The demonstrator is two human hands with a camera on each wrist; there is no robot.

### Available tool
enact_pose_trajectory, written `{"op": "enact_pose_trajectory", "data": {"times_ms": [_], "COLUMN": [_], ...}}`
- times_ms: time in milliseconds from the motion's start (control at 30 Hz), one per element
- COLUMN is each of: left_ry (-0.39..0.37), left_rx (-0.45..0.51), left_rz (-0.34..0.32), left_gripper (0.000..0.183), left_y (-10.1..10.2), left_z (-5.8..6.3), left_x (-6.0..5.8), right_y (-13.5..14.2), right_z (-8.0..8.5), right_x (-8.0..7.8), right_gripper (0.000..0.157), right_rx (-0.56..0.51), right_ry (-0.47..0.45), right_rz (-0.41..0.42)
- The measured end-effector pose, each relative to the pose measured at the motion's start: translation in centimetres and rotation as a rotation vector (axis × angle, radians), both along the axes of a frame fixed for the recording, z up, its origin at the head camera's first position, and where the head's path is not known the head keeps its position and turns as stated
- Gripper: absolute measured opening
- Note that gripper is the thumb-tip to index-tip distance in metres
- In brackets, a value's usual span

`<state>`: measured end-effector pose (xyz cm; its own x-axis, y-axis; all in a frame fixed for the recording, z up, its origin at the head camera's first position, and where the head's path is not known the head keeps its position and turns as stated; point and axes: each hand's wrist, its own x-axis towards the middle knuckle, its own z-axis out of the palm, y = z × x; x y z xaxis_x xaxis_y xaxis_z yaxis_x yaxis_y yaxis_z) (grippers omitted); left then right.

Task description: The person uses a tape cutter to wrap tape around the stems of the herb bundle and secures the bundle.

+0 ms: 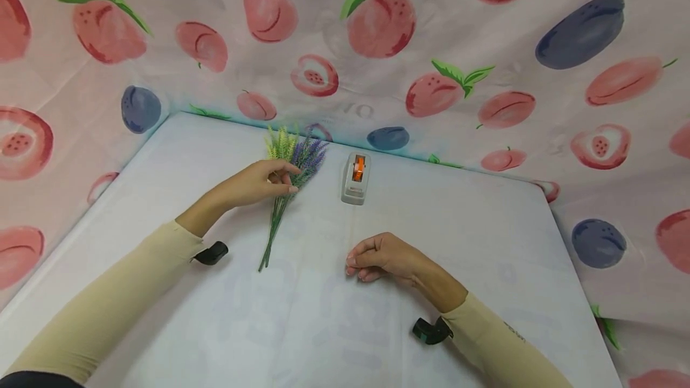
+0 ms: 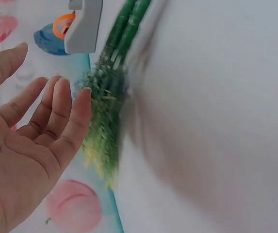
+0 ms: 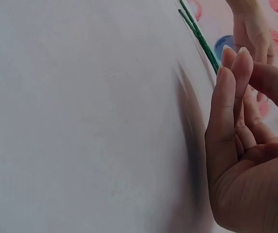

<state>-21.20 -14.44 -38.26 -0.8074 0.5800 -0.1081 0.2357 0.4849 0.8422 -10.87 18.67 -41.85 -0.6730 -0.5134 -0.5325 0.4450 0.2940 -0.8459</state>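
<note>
A bunch of lavender sprigs (image 1: 275, 220), yellow and purple at the tops with long green stems, lies toward the back of the table. My left hand (image 1: 259, 183) hovers over its upper part, the fingers loosely bent and the thumb apart. In the left wrist view, the left hand (image 2: 37, 131) has nothing in its grasp, and the sprigs (image 2: 102, 126) show just beyond the fingertips. My right hand (image 1: 390, 261) hangs over the table to the right of the stems. Its fingers are loosely curled around nothing, as the right wrist view of that hand (image 3: 250, 160) also shows.
A grey tape dispenser (image 1: 353, 193) with an orange roll stands right of the flower heads. The white-covered table (image 1: 302, 328) meets a fruit-patterned cloth (image 1: 334, 35) along its back and sides. Black cameras (image 1: 211, 253) sit at the wrists.
</note>
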Motion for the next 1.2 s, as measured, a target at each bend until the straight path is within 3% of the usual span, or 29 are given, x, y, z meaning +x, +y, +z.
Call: {"op": "enact_pose_trajectory", "data": {"times_ms": [233,433,900,1067,1200], "left_ry": [-0.042,-0.088,-0.134,-0.136,-0.185], "left_rx": [-0.027,-0.049,-0.065,-0.068,-0.059], "left_rz": [0.027,0.007,-0.096,-0.100,-0.076], "left_gripper": [0.044,0.042,0.045,0.051,0.056], "left_y": [-2.1,-2.9,-2.6,-2.2,-1.7], "left_z": [-0.7,-1.4,-2.0,-2.2,-2.6], "left_x": [1.5,2.4,3.8,3.9,4.1], "right_y": [0.3,0.5,0.4,0.4,0.4], "right_z": [-0.1,-0.2,-0.1,-0.2,-0.2], "right_x": [-0.1,-0.1,-0.1,-0.2,-0.2], "right_gripper": [0.023,0.023,0.022,0.022,0.022], "right_rx": [-0.005,-0.003,0.000,0.007,0.013], "right_ry": [0.014,0.032,0.030,0.040,0.044], "right_rz": [0.016,0.028,0.027,0.032,0.033]}}
